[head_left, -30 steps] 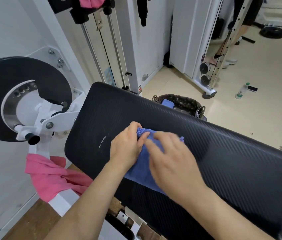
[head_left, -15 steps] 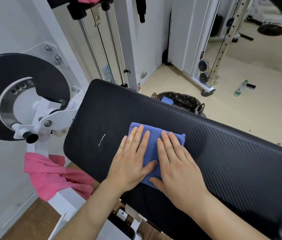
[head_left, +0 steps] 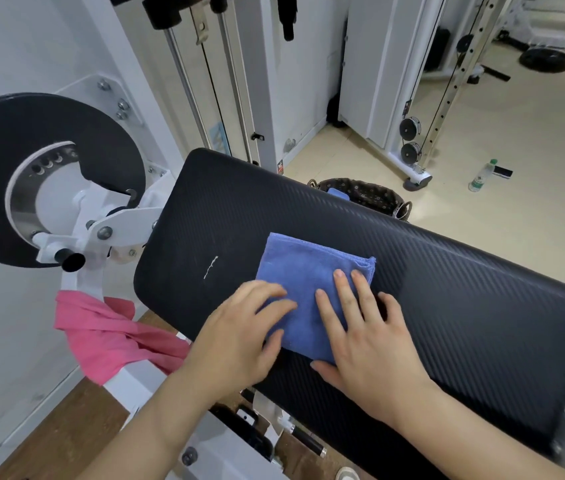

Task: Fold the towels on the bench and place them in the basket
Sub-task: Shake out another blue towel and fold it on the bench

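Blue towel (head_left: 308, 271) folded into a neat square on the black padded bench (head_left: 447, 289), left hand (head_left: 239, 337) and right hand (head_left: 367, 337) flat on it, fingers spread. Basket (head_left: 364, 195) just behind the bench on the tile floor.

Under your hands lies a blue towel (head_left: 308, 271) of soft, matt, napped cloth. The bench (head_left: 447, 289) beneath it is black padding with a fine ribbed weave pattern and a slight sheen. At far right, the basket (head_left: 367, 195) has a dark printed fabric lining. At left, a pink cloth (head_left: 107, 334) hangs crumpled and matt beside glossy white painted metal (head_left: 118, 223). The floor (head_left: 516, 237) is smooth and pale.
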Tool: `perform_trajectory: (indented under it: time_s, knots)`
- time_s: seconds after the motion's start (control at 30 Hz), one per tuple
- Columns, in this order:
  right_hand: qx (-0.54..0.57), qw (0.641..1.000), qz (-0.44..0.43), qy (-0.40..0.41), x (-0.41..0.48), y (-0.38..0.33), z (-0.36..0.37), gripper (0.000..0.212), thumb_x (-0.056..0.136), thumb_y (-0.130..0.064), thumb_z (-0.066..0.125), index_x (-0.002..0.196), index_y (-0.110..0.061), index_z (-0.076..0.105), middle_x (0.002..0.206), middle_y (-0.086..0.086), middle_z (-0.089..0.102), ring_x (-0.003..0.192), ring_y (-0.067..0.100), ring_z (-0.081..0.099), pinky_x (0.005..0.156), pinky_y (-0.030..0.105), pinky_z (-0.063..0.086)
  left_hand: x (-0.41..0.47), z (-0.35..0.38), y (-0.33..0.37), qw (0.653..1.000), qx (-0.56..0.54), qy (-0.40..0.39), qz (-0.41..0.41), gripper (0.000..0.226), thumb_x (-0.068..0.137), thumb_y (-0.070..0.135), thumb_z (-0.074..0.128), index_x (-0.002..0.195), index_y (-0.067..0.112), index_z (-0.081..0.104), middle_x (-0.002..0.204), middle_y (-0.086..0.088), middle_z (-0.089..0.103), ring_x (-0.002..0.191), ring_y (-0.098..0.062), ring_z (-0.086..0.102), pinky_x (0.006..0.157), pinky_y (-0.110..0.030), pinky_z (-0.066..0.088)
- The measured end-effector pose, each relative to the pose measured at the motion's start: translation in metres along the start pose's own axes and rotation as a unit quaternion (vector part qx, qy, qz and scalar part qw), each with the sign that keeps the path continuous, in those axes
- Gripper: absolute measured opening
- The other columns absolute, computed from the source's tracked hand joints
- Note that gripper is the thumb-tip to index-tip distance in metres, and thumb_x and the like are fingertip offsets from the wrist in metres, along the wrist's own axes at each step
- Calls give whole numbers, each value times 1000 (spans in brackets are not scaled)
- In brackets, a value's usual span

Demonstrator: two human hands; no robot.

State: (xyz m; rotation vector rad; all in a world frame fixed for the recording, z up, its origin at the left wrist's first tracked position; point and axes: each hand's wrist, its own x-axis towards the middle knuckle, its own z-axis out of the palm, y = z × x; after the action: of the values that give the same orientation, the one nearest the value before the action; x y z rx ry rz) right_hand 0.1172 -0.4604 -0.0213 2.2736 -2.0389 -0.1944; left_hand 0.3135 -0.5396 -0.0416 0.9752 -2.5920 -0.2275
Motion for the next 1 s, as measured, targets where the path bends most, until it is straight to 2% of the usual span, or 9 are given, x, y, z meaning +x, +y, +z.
perform_trajectory:
  time_s: [0.1,0.2,0.3,0.43,0.57,0.7,0.8,0.87,1.0]
  knots:
    - [-2,1000,7,-15,-1,-3,-5,91,80,-68,51,149,-12,30,157,22,19,144,41,21,104,59,29,-26,14,4,998,32,-55,22,56,85,41,64,133,15,54,139,-1,50,129,-19,46,105,-37,43]
    - [34,999,13,34,-3,-4,-14,83,75,-61,62,137,-7,51,145,21,43,136,37,38,100,58,36,-29,28,6,997,42,-61,4,67,79,38,76,136,10,54,143,-4,50,132,-22,47,106,-42,43]
    - [55,992,-48,105,-6,-9,-11,68,74,-51,66,122,-2,63,129,18,59,123,33,54,98,46,46,-20,30,6,999,41,-7,4,47,82,25,72,125,10,64,131,-4,61,121,-22,58,99,-41,49]
    - [28,997,-61,49,-9,-14,1,79,62,-52,79,119,1,65,126,23,61,117,35,60,94,43,52,-7,20,7,997,62,26,41,34,86,23,51,109,11,72,115,-2,70,105,-20,67,91,-36,54]
    - [-3,995,-68,71,-8,-12,5,54,72,-27,74,118,0,66,123,22,63,113,34,63,90,40,54,-1,6,14,995,92,-10,44,31,85,26,49,100,14,73,104,1,72,96,-18,69,86,-31,55]
    - [35,990,-116,65,-21,-7,6,39,61,-26,78,96,-8,75,98,11,74,87,24,72,70,31,59,-22,2,28,995,35,-77,54,21,87,26,51,96,15,66,97,3,63,94,-18,60,85,-29,48]
    - [75,986,-151,6,-48,-6,6,23,45,-29,79,61,-21,63,58,-4,63,47,14,59,39,20,31,-55,14,45,991,-44,-120,47,16,92,24,49,100,16,61,107,5,53,105,-12,48,94,-22,39]
    - [92,985,-142,-33,-61,-7,6,29,40,-34,79,53,-22,57,49,-6,56,36,14,51,39,21,17,-71,21,54,982,-107,-156,4,18,96,28,44,103,18,57,110,9,48,108,-7,42,96,-20,37]
    - [149,980,-88,-103,-66,-5,6,18,81,-36,47,91,-23,54,95,-4,66,80,25,64,60,32,40,-71,21,56,967,-140,-205,-52,17,98,36,39,95,24,51,99,12,48,97,-2,41,89,-27,42]
